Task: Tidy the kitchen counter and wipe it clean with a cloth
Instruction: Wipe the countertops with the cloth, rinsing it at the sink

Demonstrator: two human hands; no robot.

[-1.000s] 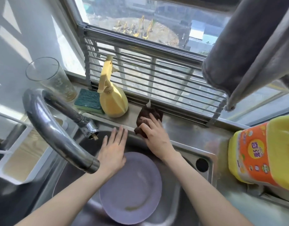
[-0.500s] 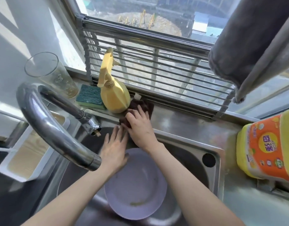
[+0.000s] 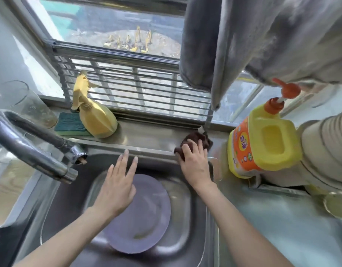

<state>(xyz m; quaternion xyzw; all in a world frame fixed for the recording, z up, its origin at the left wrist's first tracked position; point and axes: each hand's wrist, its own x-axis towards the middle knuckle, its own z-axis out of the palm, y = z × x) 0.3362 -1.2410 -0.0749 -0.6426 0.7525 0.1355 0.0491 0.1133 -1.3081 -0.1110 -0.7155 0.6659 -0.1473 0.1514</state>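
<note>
My right hand (image 3: 195, 162) presses a dark brown cloth (image 3: 203, 141) onto the steel ledge (image 3: 150, 135) behind the sink, near its right end beside the detergent jug. My fingers lie spread over the cloth, which shows beyond the fingertips. My left hand (image 3: 118, 185) hovers flat with straight fingers over the sink (image 3: 197, 218), above a purple plate (image 3: 147, 218) lying in the basin, and holds nothing.
A yellow spray bottle (image 3: 96, 116), a green sponge (image 3: 71, 124) and a clear glass (image 3: 29, 108) stand at the ledge's left. The chrome tap (image 3: 31, 147) arches over the sink's left. A yellow detergent jug (image 3: 262, 143) stands right; grey towels (image 3: 243, 41) hang above.
My right hand has slid the cloth along the ledge from beside the spray bottle to the right end near the detergent jug. The left hand stayed over the sink.
</note>
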